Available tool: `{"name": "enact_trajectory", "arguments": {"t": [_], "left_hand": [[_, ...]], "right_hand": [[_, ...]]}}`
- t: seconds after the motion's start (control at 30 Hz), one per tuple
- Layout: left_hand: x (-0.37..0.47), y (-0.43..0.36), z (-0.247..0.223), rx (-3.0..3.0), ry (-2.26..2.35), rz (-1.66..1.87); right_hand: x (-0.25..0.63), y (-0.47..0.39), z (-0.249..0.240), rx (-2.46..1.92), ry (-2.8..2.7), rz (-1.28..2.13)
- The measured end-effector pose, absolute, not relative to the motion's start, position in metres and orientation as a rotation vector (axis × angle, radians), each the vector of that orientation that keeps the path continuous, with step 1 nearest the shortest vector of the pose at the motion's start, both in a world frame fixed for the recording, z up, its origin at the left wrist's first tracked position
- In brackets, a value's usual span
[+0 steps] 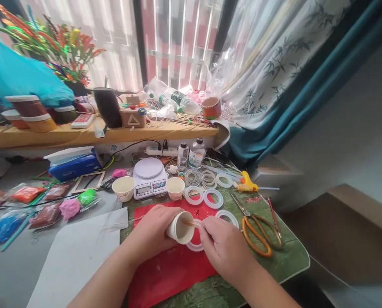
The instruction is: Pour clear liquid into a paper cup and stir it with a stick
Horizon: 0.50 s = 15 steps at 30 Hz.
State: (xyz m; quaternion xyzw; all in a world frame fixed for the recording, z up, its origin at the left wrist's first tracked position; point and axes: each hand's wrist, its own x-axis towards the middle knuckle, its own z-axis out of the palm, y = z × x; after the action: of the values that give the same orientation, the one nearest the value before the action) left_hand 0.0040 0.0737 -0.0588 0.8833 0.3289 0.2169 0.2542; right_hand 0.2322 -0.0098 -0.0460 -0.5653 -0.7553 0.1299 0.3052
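My left hand (157, 226) is wrapped round a white paper cup (182, 229), tilted so that its mouth faces me and to the right. A thin wooden stick (192, 223) reaches into the cup, pinched between the fingers of my right hand (225, 244). Below the cup, a pale ring-shaped silicone mold (195, 247) lies on a red sheet (168, 276), partly hidden by the cup and my right hand. Another ring mold (228, 217) is just beyond my right hand. What the cup holds is hard to make out.
Beyond the hands stand a kitchen scale (150, 177), two paper cups (123, 188), more ring molds (194, 195) and two clear bottles (196, 154). Orange-handled scissors (257, 235) and a yellow glue gun (248, 182) lie right. White paper (82, 252) and bagged clay (49, 214) lie left.
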Motion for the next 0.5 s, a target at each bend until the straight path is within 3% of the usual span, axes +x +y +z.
{"name": "enact_trajectory", "arguments": {"t": [0.07,0.5], "left_hand": [[0.002,0.075,-0.06,2.42,0.903,0.597],[-0.001,0.077,-0.069,2.466,0.935,0.629]], "right_hand": [[0.228,-0.01,-0.045,-1.492,-1.945,0.507],[0.227,0.011,-0.052,-1.403,-1.871,0.703]]}}
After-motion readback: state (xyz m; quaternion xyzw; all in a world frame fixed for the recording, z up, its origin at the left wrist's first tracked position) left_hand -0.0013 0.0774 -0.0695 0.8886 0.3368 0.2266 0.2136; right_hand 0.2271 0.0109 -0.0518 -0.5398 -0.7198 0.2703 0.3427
